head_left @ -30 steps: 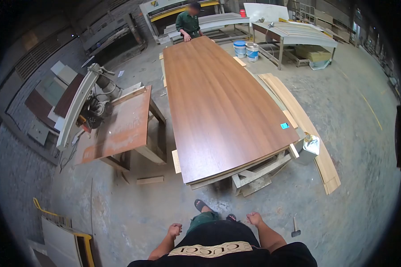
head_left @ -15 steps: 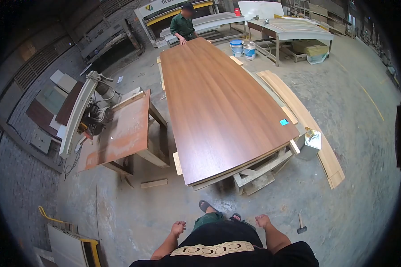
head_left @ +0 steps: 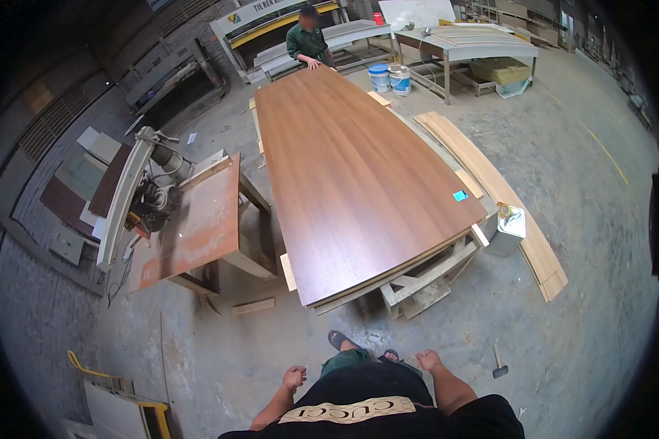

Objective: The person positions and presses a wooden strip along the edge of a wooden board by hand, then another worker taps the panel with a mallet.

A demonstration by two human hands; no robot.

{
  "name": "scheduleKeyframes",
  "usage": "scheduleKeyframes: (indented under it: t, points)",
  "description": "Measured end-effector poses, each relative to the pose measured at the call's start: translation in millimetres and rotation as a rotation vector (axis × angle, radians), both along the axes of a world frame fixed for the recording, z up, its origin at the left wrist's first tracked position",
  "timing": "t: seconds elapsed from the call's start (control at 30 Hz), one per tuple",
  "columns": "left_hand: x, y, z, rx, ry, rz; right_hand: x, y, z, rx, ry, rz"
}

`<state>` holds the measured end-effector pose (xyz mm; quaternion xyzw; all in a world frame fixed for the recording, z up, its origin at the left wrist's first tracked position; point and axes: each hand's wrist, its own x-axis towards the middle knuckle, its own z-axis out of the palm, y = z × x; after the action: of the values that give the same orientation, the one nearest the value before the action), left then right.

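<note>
My left hand [head_left: 294,377] hangs at the left of my body, fingers curled; whether it holds anything is too small to tell. On the other side, my right hand [head_left: 427,359] is loosely curled too, with its contents unclear. Both are apart from the long brown wood-grain panel [head_left: 366,197], which lies on a stack of boards on a low frame in front of me. A small cyan label [head_left: 460,196] is on the panel's right near corner. At the far end a person in green [head_left: 307,42] has a hand at the panel's edge.
A saw machine [head_left: 154,197] with an orange-brown table [head_left: 190,227] stands at left. Right of the panel are a metal can [head_left: 507,233], long wooden strips [head_left: 490,175] and a hammer [head_left: 499,364] on the floor. Two buckets [head_left: 389,79] stand farther back.
The view has shifted slightly, so the panel appears a little farther left. The far person's head and arm have moved a little. My hands keep nearly the same curled pose.
</note>
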<state>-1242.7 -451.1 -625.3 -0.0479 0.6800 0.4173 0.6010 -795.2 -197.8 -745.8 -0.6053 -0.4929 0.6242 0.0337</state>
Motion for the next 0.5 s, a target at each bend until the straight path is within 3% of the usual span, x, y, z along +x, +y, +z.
scheduleKeyframes:
  t: [0.1, 0.17, 0.2, 0.27, 0.4, 0.5]
  points:
    - [-0.4, -4.2, -3.2, 0.078, 0.063, -0.039, 2.2, 2.5, -1.0, -0.027, -0.021, 0.012]
    - [-11.9, -9.0, -18.4, 0.408, -0.459, 0.112, 1.4, 2.9, 6.3, -0.025, -0.018, -0.012]
    - [-8.3, -10.2, -20.3, 0.404, -0.463, 0.103, 1.4, 1.9, 10.0, -0.024, -0.014, -0.028]
    - [10.8, -4.5, 0.2, 0.189, 0.116, 0.037, 0.7, 3.9, 16.8, -0.020, -0.014, -0.011]
    - [3.4, -3.5, -5.6, 0.150, 0.006, 0.023, -0.4, -0.2, 11.3, 0.038, -0.024, 0.031]
    - [11.3, -5.6, 1.3, 0.285, 0.038, 0.060, -2.5, -2.0, 15.1, 0.084, -0.032, 0.077]
